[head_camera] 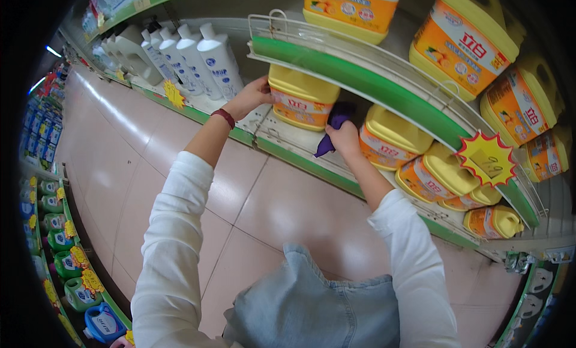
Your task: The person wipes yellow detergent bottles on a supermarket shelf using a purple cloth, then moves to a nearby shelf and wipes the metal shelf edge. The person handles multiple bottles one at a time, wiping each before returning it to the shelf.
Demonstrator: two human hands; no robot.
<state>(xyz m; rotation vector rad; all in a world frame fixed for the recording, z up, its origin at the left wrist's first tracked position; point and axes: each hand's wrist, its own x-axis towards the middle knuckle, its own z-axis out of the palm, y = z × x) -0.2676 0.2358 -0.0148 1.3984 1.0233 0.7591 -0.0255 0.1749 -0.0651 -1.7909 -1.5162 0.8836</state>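
Note:
A yellow plastic detergent jug (300, 96) with an orange label stands on the lower shelf (288, 131). My left hand (253, 95), a dark red band on its wrist, rests against the jug's left side with the fingertips at its upper edge. To the right of that jug, my right hand (345, 137) grips a bunched purple cloth (335, 123). Part of the cloth reaches back into the shadowed gap between two jugs. Just right of this hand is another yellow jug (392, 139) of the same kind.
Above hangs an upper shelf's green edge (360, 78) with a wire guard, holding larger jugs (465, 42). White pump-style bottles (218, 62) line the lower shelf at left. A starburst price tag (487, 160) juts out at right. Opposite, bottles fill another shelf (76, 276) across the tiled floor (252, 204).

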